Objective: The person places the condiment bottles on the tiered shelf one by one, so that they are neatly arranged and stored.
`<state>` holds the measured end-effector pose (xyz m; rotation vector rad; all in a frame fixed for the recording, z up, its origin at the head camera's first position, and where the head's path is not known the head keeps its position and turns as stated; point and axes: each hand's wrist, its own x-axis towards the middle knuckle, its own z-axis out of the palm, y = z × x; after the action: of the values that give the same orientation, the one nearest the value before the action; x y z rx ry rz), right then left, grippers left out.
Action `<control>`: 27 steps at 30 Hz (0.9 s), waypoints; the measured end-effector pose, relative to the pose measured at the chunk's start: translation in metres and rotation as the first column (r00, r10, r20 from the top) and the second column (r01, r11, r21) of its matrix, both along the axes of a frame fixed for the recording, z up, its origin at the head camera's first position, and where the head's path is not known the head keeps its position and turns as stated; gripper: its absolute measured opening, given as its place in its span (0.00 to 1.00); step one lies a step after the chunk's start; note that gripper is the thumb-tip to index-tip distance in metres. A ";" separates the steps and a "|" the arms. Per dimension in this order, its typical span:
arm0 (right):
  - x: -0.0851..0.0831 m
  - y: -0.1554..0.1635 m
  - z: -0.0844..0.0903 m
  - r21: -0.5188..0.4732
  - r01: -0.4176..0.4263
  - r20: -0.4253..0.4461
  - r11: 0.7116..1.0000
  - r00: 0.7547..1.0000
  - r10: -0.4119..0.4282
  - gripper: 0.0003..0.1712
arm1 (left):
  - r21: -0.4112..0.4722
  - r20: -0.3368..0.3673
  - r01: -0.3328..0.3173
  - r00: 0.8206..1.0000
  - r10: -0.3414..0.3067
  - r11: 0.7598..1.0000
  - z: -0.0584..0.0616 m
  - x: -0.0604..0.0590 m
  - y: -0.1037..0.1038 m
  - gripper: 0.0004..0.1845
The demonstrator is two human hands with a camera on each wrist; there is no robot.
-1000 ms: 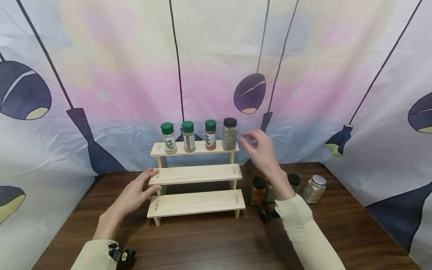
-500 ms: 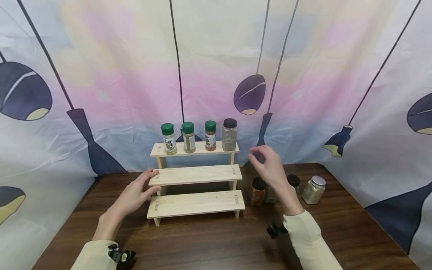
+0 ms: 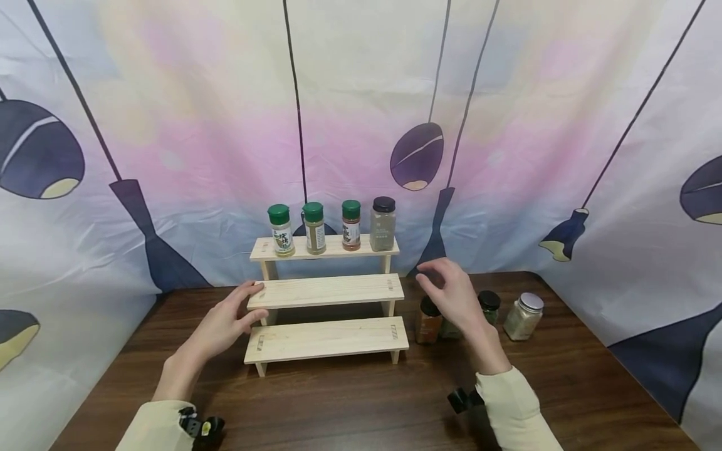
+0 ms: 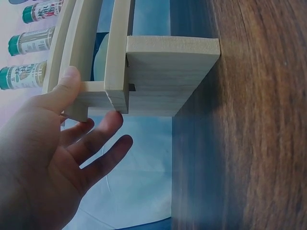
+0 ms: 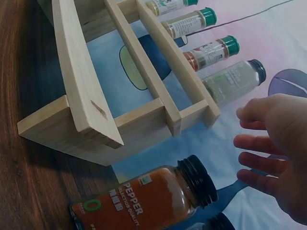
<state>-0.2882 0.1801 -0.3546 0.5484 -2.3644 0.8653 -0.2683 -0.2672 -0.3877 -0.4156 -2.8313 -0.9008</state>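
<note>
A: At the left end of the wooden rack (image 3: 326,291), what's the left hand (image 3: 222,326) doing?

B: Steadying it, fingers relaxed and spread, thumb on the middle shelf. Four bottles (image 3: 333,227) fill the top shelf.

A: And right of it?

B: The right hand (image 3: 454,295) hovers, fingers loosely spread, empty, above the pepper jar (image 3: 427,321); four jars look unshelved
</note>
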 end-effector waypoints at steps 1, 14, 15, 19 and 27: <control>0.000 0.001 0.000 0.006 -0.002 0.009 1.000 1.000 0.002 0.11 | 0.001 0.001 0.001 1.000 -0.001 1.000 0.000 0.000 0.000 0.38; -0.006 0.028 -0.007 0.119 -0.063 0.089 0.991 0.995 0.052 0.13 | 0.003 -0.005 0.000 1.000 0.000 1.000 0.000 0.001 0.000 0.37; -0.006 0.030 -0.007 0.128 -0.072 0.096 0.989 0.994 0.060 0.13 | 0.005 -0.004 0.002 1.000 -0.002 1.000 0.000 0.001 0.000 0.38; -0.008 0.038 -0.009 0.169 -0.108 0.123 0.980 0.989 0.088 0.15 | 0.011 -0.005 0.011 1.000 -0.011 1.000 -0.001 0.001 0.000 0.38; -0.010 0.053 -0.009 0.193 -0.152 0.230 0.969 0.967 0.106 0.20 | 0.004 -0.008 0.005 1.000 -0.005 1.000 0.001 0.002 0.000 0.37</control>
<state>-0.2980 0.2328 -0.3634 0.7331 -2.6652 0.7712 -0.2668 -0.2674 -0.3865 -0.4250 -2.8214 -0.9039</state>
